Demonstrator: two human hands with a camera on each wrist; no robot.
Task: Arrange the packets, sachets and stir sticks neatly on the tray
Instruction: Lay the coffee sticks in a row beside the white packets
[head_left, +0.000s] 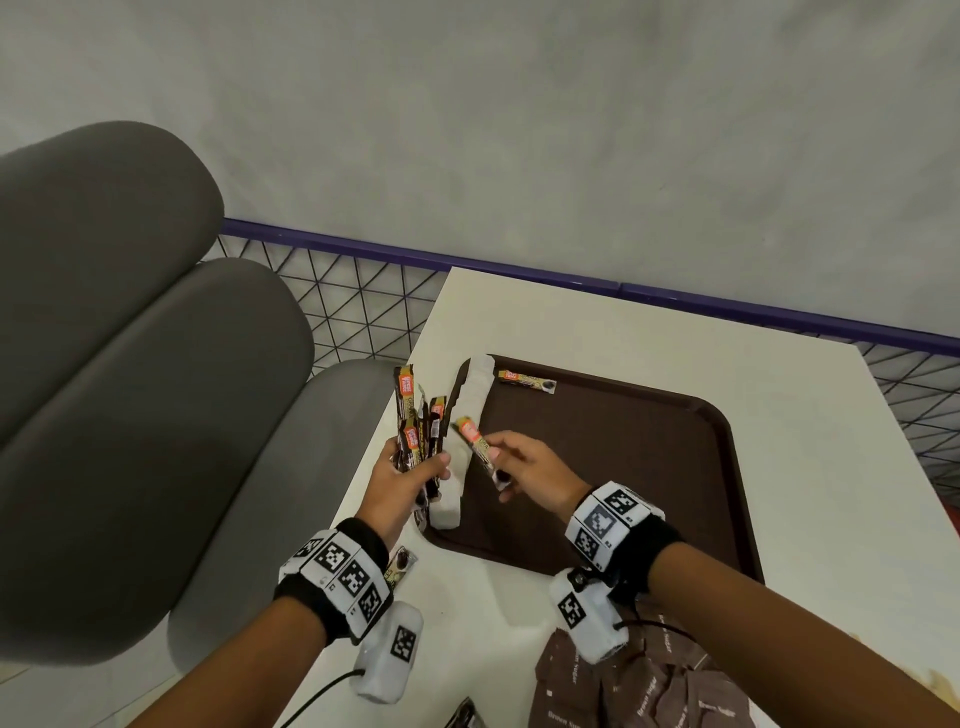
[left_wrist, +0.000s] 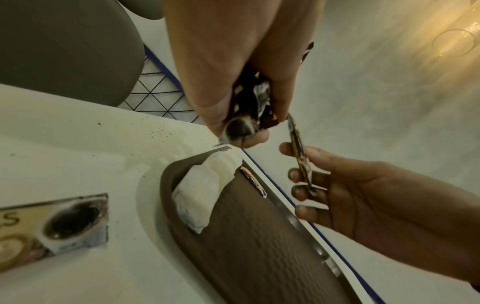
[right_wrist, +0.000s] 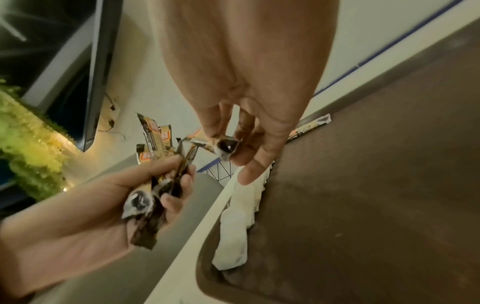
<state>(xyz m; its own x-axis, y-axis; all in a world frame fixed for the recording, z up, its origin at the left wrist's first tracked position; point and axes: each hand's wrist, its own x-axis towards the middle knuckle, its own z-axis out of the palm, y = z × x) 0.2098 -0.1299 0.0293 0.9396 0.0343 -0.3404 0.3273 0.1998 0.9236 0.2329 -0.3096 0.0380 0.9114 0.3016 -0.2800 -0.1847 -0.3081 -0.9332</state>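
A dark brown tray lies on the white table. My left hand grips a bunch of several coffee sachets upright beside the tray's left edge. Over the tray's left part, my right hand pinches a single coffee sachet between thumb and fingers. One more sachet lies flat at the tray's far edge. A row of white packets runs along the tray's left rim. In the wrist views the bunch and the single sachet show end-on.
A loose sachet lies on the table under my left wrist. Brown sugar packets are heaped at the near table edge. Grey padded seat cushions stand left of the table. A wire-mesh fence with a purple rail runs behind.
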